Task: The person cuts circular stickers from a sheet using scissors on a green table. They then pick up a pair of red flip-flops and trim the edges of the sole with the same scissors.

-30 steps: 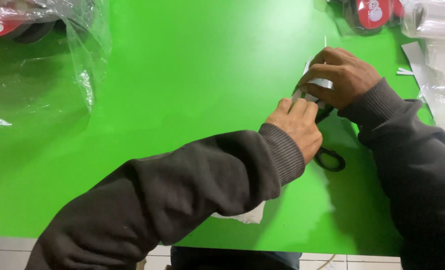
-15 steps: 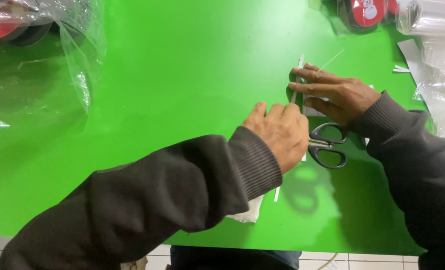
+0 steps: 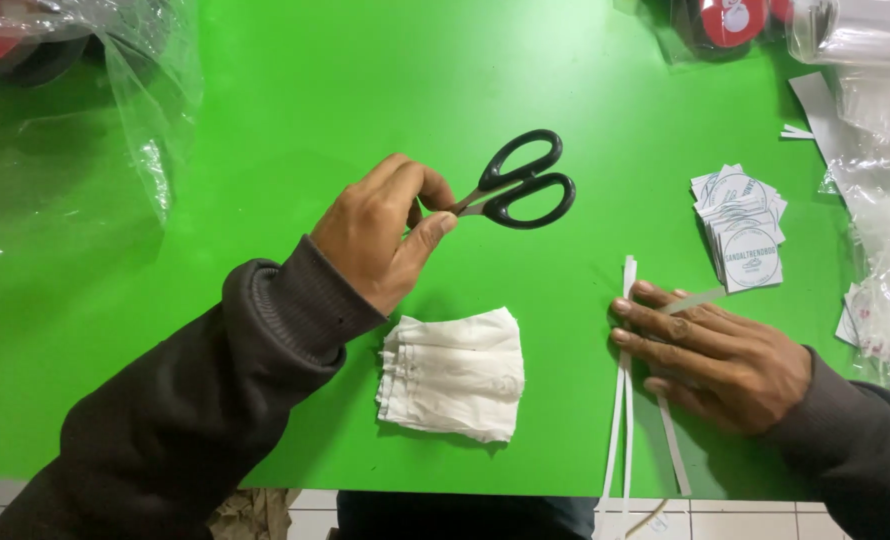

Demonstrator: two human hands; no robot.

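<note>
My left hand (image 3: 385, 232) holds black-handled scissors (image 3: 517, 182) by the blade end, handles pointing right, above the green table (image 3: 265, 120). My right hand (image 3: 717, 355) lies flat, fingers spread, on thin white paper strips (image 3: 625, 400) that run toward the table's near edge. A stack of white folded pieces (image 3: 457, 372) lies between the two hands, below the scissors. A pile of small white printed labels (image 3: 742, 225) sits beyond my right hand.
Clear plastic bags (image 3: 85, 110) with red and black items lie at the far left. More clear plastic packaging (image 3: 880, 150) fills the right side and far right corner. The table's near edge meets white floor tiles (image 3: 745, 520).
My left hand has picked the scissors up from beside my right hand and carried them left and up. My right hand has moved down and now presses on the paper strips.
</note>
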